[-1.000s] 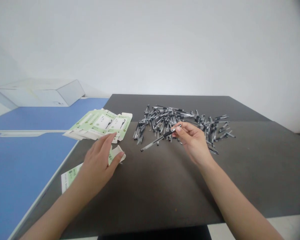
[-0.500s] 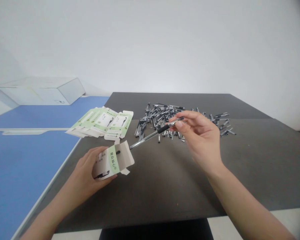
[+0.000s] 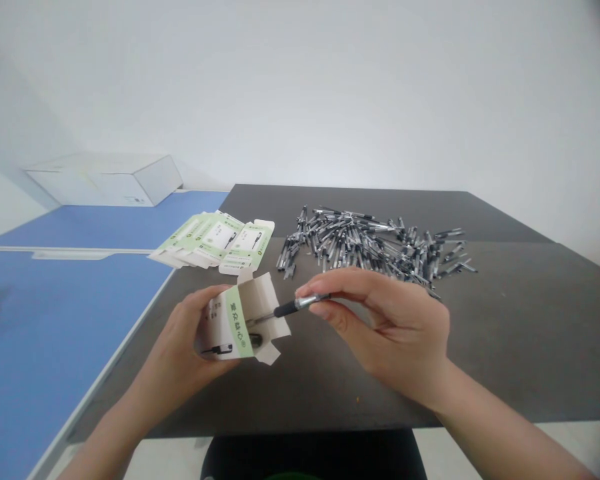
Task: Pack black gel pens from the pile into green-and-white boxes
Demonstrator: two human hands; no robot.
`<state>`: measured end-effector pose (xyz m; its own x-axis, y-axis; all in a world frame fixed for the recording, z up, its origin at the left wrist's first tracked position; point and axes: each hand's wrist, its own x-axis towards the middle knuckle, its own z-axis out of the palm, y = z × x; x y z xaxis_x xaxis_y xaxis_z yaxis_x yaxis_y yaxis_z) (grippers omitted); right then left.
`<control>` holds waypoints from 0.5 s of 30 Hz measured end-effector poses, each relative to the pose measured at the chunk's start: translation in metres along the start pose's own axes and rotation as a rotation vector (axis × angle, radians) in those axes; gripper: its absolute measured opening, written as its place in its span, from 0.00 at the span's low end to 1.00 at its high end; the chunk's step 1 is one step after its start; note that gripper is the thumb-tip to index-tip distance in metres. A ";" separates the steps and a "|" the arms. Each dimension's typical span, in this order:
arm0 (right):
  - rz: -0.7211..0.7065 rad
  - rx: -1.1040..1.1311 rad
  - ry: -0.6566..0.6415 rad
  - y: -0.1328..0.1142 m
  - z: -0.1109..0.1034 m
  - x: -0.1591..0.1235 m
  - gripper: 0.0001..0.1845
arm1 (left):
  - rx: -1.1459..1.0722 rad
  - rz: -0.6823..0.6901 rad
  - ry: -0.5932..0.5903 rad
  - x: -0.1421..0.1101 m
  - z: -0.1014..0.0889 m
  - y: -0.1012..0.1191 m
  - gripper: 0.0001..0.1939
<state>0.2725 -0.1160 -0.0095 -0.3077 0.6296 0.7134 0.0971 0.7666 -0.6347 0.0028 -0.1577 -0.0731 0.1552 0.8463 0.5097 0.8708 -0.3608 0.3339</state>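
The work surface is a dark grey bench (image 3: 510,327). Its near edge crosses the lower part of the view, and its left edge meets a blue-topped table (image 3: 65,333). Beyond that table, at far left, a white carton (image 3: 105,180) stands before a plain white wall (image 3: 300,87).

Near the far edge of the bench, centre to right, lies a loose heap of black-and-silver pens (image 3: 370,248), crossing one another in no order. To its left, towards the far left corner, a row of overlapping flat green-and-white cartons (image 3: 210,239) lies on the bench.

The left hand (image 3: 173,350) is closed around an opened green-and-white box (image 3: 233,323), holding it near the bench's left edge with its flaps standing out. The right hand (image 3: 395,333) is narrowly pinched, gripping a single pen (image 3: 295,307) between thumb and fingertips (image 3: 313,291). The pen points left, its slim end reaching the open end of the box. The tip itself cannot be made out.
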 end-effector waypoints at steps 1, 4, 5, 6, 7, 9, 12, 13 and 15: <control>-0.007 -0.003 -0.014 0.000 0.004 -0.001 0.11 | -0.007 0.007 0.014 0.001 0.000 0.002 0.36; -0.098 -0.037 -0.078 0.002 0.016 -0.003 0.09 | -0.010 0.017 0.040 0.003 0.001 0.005 0.36; -0.137 -0.070 -0.105 0.003 0.020 -0.003 0.08 | -0.001 0.014 0.039 0.003 0.001 0.006 0.35; -0.169 -0.118 -0.135 0.004 0.023 -0.004 0.07 | 0.008 0.013 0.042 0.003 0.002 0.006 0.35; -0.192 -0.177 -0.163 0.005 0.026 -0.004 0.06 | 0.014 0.009 0.045 0.003 0.003 0.007 0.34; -0.207 -0.295 -0.216 0.007 0.029 -0.004 0.08 | 0.018 0.002 0.052 0.002 0.003 0.006 0.35; -0.197 -0.359 -0.279 0.010 0.028 -0.004 0.13 | 0.026 -0.013 0.052 0.001 0.002 0.005 0.35; -0.185 -0.351 -0.277 0.011 0.026 -0.005 0.15 | 0.033 -0.019 0.045 0.001 0.002 0.005 0.35; -0.150 -0.313 -0.237 0.015 0.020 -0.006 0.17 | 0.036 -0.016 0.032 0.000 0.000 0.005 0.36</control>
<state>0.2569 -0.1106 -0.0292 -0.5459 0.4898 0.6798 0.3063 0.8718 -0.3822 0.0069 -0.1590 -0.0714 0.1263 0.8388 0.5296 0.8892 -0.3324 0.3143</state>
